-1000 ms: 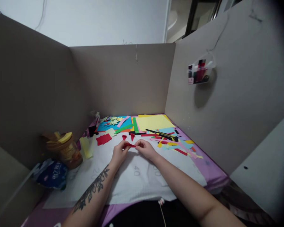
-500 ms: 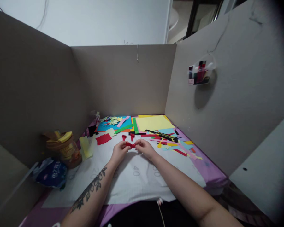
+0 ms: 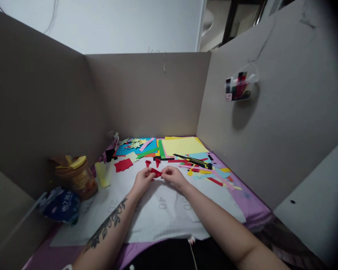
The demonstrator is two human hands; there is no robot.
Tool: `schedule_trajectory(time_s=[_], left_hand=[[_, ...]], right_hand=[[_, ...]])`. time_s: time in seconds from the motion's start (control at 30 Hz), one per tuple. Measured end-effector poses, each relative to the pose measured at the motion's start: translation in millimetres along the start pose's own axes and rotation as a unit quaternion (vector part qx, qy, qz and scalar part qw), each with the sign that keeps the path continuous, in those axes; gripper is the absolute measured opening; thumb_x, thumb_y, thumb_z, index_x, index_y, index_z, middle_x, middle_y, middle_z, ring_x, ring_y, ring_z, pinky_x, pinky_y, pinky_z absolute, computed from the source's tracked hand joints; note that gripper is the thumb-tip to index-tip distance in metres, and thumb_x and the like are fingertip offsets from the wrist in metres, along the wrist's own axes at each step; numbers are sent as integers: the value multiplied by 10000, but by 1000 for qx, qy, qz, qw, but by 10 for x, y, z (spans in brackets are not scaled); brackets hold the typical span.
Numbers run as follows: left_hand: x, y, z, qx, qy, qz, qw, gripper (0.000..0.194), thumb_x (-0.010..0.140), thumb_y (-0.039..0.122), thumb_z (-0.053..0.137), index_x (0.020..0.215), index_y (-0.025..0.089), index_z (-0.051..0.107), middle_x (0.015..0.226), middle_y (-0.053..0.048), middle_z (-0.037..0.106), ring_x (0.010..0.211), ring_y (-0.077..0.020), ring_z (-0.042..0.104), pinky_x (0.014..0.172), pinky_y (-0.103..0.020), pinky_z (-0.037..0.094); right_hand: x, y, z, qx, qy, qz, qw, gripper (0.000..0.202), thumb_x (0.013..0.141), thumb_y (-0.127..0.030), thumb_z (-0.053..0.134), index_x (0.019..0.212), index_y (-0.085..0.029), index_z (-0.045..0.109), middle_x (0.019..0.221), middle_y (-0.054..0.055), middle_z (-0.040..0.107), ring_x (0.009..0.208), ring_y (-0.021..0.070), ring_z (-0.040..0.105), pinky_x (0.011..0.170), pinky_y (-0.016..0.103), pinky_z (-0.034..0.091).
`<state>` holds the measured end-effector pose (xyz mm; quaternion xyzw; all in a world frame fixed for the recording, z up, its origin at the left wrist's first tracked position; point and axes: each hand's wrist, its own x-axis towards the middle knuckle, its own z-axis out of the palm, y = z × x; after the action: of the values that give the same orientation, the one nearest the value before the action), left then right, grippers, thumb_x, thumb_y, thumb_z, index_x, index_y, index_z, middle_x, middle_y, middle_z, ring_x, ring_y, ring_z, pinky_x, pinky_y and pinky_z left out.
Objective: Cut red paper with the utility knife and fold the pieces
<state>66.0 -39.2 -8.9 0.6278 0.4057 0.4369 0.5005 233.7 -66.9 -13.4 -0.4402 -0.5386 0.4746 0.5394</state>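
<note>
Between my two hands, just above the white sheet, is a small folded piece of red paper [image 3: 156, 172]. My left hand [image 3: 143, 180] pinches its left end, and my right hand [image 3: 173, 177] pinches its right end. Just beyond the fingers lie two small folded red paper pieces, one on the left [image 3: 148, 163] and one on the right [image 3: 157, 162]. Flat red paper squares [image 3: 123, 165] rest to the left of them. Black-and-yellow scissors or a cutter [image 3: 193, 161] lie to the right, their exact kind unclear.
Coloured paper strips [image 3: 214, 173] are scattered at the right. Pale cut-out stars [image 3: 136, 143] lie on blue paper [image 3: 152, 147] at the back, beside a yellow sheet [image 3: 183, 146]. A brown jar [image 3: 80, 176] and a blue packet [image 3: 60, 204] stand at left. Grey panels [image 3: 146, 93] enclose the table.
The red paper between my fingers has tilted slightly and more of its surface shows. Both hands stay in nearly the same place, still pinching it.
</note>
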Motion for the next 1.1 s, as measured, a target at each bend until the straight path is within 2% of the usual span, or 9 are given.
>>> schedule_trajectory(time_s=[0.23,0.47,0.6,0.73,0.9,1.0,1.1], left_hand=[[-17,10,11,-14,-16,-3,1000,158,693,256,599,813,160,637,750,-21,691,679,-137,630,626,-229,477],[-39,13,31,-32,-34,7,999,260,685,286,648,903,147,617,807,-49,692,720,-159,635,653,-255,483],[-73,30,51,4,-19,26,999,412,644,290,710,1012,151,590,740,-29,666,651,-152,615,579,-241,461],[-81,24,55,44,-1,25,999,383,655,310,704,983,149,589,603,15,610,520,-113,552,476,-199,393],[-53,18,47,-10,17,-6,1000,387,619,325,725,924,156,557,603,14,637,505,-122,577,478,-200,402],[-39,35,36,-26,29,-18,999,390,614,331,724,912,166,535,613,10,654,528,-135,601,495,-204,414],[-35,52,23,-36,32,-25,999,399,612,336,728,911,172,521,605,15,654,525,-135,603,502,-207,419]], right_hand=[[8,50,-12,-6,2,-3,1000,182,600,-238,686,636,-183,517,538,-57,526,483,86,417,492,222,308],[36,80,-13,-7,9,-52,999,232,608,-220,661,710,-205,454,603,-72,456,536,97,409,518,224,316],[21,69,15,-21,-2,-68,997,238,621,-218,649,719,-206,433,613,-75,434,536,93,388,520,223,308],[15,78,48,-22,-13,-80,996,228,631,-206,637,725,-207,429,599,-80,416,531,91,375,515,219,295],[72,117,1,-6,10,-81,997,213,663,-231,605,750,-215,412,623,-72,431,549,100,411,538,223,328],[84,117,-59,-54,33,-113,992,153,701,-236,565,750,-215,422,639,-54,443,576,115,432,560,236,354],[41,82,-75,-105,32,-153,982,89,698,-185,559,757,-211,498,719,-19,494,658,138,463,629,264,385]])
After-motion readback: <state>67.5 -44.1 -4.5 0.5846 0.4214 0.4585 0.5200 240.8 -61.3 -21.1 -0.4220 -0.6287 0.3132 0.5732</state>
